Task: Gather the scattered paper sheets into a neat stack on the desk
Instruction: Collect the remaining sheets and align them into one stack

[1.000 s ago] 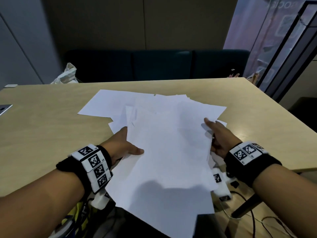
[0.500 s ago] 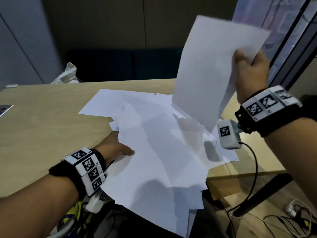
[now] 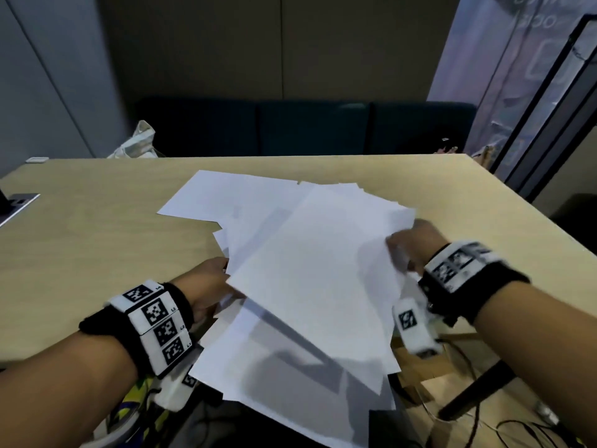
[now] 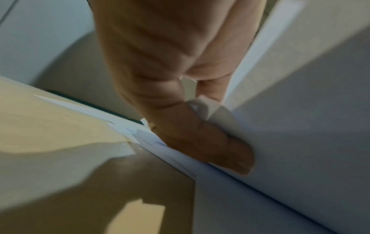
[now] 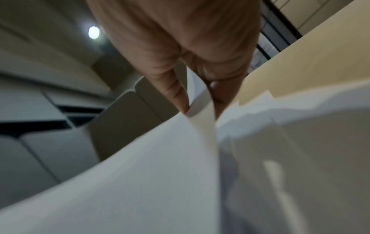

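Several white paper sheets (image 3: 258, 221) lie fanned and overlapping on the wooden desk (image 3: 97, 247), some hanging over its near edge. My right hand (image 3: 410, 244) pinches the right edge of the top sheet (image 3: 316, 279) between thumb and fingers; the right wrist view shows that top sheet (image 5: 140, 174) curling up in the pinch of my right hand (image 5: 200, 101). My left hand (image 3: 213, 282) is at the pile's left side, partly under the top sheet. In the left wrist view my left hand (image 4: 210, 126) grips the pile's edge, thumb on top of the sheets (image 4: 280, 158).
A dark sofa (image 3: 307, 127) and a light bag (image 3: 135, 143) stand behind the desk. A flat device (image 3: 16, 202) lies at the desk's left edge. Right of the desk are a black frame (image 3: 549, 108), a desk leg and cables (image 3: 484, 399) on the floor.
My right hand has come down from high at the right and brought its sheet flat over the pile. The left hand stayed at the pile's left edge.
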Demonstrator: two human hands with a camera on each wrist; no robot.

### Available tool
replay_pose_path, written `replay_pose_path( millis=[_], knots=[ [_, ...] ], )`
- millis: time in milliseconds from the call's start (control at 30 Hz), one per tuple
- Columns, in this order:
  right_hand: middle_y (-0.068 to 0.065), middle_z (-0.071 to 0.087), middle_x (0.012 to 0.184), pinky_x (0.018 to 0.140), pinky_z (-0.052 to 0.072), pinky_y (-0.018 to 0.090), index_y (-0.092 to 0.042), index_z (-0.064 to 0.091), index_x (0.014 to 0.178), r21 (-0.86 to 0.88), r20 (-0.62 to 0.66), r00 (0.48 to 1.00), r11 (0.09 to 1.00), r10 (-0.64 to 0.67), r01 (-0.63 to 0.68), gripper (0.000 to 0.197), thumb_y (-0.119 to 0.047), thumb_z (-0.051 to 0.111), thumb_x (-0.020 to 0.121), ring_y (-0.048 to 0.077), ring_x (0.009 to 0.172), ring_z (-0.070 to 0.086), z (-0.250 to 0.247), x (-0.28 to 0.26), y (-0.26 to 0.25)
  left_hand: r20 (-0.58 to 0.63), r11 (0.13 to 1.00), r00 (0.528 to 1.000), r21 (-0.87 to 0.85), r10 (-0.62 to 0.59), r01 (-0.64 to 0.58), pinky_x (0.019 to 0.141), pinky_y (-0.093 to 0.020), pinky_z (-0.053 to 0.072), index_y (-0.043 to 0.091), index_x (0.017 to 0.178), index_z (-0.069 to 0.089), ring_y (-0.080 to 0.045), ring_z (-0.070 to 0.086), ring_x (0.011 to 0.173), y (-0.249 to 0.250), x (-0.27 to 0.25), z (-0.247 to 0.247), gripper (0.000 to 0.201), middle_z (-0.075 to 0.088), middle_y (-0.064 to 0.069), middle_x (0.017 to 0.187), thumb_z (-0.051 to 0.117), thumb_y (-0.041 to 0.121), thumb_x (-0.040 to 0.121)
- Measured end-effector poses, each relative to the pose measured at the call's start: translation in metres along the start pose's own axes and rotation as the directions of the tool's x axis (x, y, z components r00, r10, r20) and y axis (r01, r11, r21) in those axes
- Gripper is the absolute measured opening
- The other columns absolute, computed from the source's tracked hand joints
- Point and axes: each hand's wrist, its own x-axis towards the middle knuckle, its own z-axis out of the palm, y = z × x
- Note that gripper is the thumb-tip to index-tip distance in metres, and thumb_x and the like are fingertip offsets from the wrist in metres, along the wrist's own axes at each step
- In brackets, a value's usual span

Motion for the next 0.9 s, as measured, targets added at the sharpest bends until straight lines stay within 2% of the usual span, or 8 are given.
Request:
replay_pose_path(
  millis=[167, 233, 300, 333, 500, 600, 700, 900],
  knots=[
    [0.005, 0.052, 0.09, 0.07, 0.04, 0.03, -0.009, 0.044, 0.094, -0.318, 0.016, 0.993, 0.941, -0.118, 0.117, 0.024, -0.014, 0.065, 0.083, 0.024, 0.082, 0.052, 0.043, -0.008, 0.023, -0.076, 1.0, 0.997, -0.01, -0.028, 0.027, 0.065, -0.025, 0.044, 0.002, 0.075, 0.053, -0.018, 0.058, 0.06, -0.005, 0.002, 0.004, 0.019, 0.061, -0.006, 0.066, 0.049, -0.012, 0.088],
    [0.005, 0.05, 0.093, 0.071, 0.042, 0.031, -0.011, 0.039, 0.098, -0.374, 0.003, 0.994, 0.921, -0.113, 0.105, 0.028, -0.014, 0.063, 0.083, 0.024, 0.081, 0.048, 0.045, -0.007, 0.022, -0.086, 0.997, 0.996, -0.072, -0.029, 0.023, 0.082, -0.026, 0.045, -0.003, 0.089, 0.056, -0.013, 0.063, 0.074, -0.008, 0.006, 0.006, 0.01, 0.064, -0.003, 0.082, 0.059, 0.007, 0.091],
    [0.006, 0.052, 0.094, 0.071, 0.043, 0.031, -0.008, 0.045, 0.107, -0.398, 0.015, 0.994, 0.912, -0.105, 0.103, 0.031, -0.015, 0.064, 0.083, 0.024, 0.08, 0.049, 0.046, -0.005, 0.02, -0.03, 0.998, 0.999, -0.047, -0.034, 0.032, 0.103, -0.031, 0.042, 0.003, 0.13, 0.049, -0.012, 0.061, 0.112, -0.011, 0.011, 0.008, 0.072, 0.06, 0.004, 0.125, 0.077, 0.041, 0.076],
    [0.006, 0.051, 0.094, 0.071, 0.042, 0.03, -0.005, 0.047, 0.111, -0.406, 0.02, 0.994, 0.907, -0.11, 0.109, 0.035, -0.016, 0.065, 0.083, 0.024, 0.081, 0.049, 0.047, -0.004, 0.019, 0.02, 0.999, 1.0, -0.039, -0.007, 0.008, 0.106, -0.034, 0.042, 0.012, 0.135, 0.048, -0.011, 0.061, 0.118, -0.01, 0.009, 0.011, 0.081, 0.06, 0.008, 0.132, 0.081, 0.046, 0.069],
    [0.011, 0.062, 0.083, 0.067, 0.044, 0.03, 0.004, 0.058, 0.087, -0.365, 0.168, 0.983, 0.921, -0.079, 0.136, 0.027, -0.021, 0.068, 0.084, 0.03, 0.083, 0.062, 0.036, -0.003, 0.01, 0.047, 0.983, 0.998, 0.176, 0.047, -0.055, 0.088, -0.036, 0.054, 0.015, 0.119, 0.054, -0.023, 0.067, 0.102, -0.008, 0.008, 0.029, 0.073, 0.071, -0.004, 0.107, 0.086, 0.018, 0.053],
    [0.023, 0.063, 0.113, 0.074, 0.052, 0.04, 0.002, 0.051, 0.11, -0.23, 0.168, 0.986, 0.972, -0.016, 0.055, 0.039, -0.022, 0.071, 0.086, 0.033, 0.099, 0.062, 0.006, 0.005, 0.003, -0.042, 0.987, 0.996, 0.142, 0.078, -0.071, 0.094, -0.043, 0.052, 0.01, 0.119, 0.054, -0.029, 0.064, 0.104, 0.002, 0.004, 0.013, 0.072, 0.068, -0.009, 0.11, 0.082, 0.013, 0.053],
    [0.023, 0.056, 0.131, 0.084, 0.044, 0.039, 0.002, 0.054, 0.125, -0.514, -0.004, 0.998, 0.856, -0.063, 0.052, 0.051, -0.026, 0.069, 0.086, 0.037, 0.116, 0.056, -0.033, 0.02, 0.002, -0.087, 0.994, 0.99, -0.023, 0.106, -0.109, 0.103, -0.051, 0.045, 0.011, 0.124, 0.057, -0.033, 0.064, 0.11, 0.003, 0.007, -0.019, 0.07, 0.069, -0.011, 0.118, 0.076, 0.001, 0.057],
    [0.009, 0.07, 0.111, 0.077, 0.048, 0.034, -0.01, 0.065, 0.116, -0.849, 0.115, 0.992, 0.523, 0.04, 0.077, 0.086, -0.081, 0.053, 0.07, 0.027, 0.086, 0.06, -0.035, 0.016, 0.0, -0.254, 0.997, 0.967, -0.068, 0.027, -0.046, 0.105, -0.051, 0.043, 0.005, 0.127, 0.053, -0.035, 0.061, 0.112, -0.011, 0.028, -0.068, 0.062, 0.065, -0.015, 0.123, 0.073, -0.008, 0.07]
  ],
)
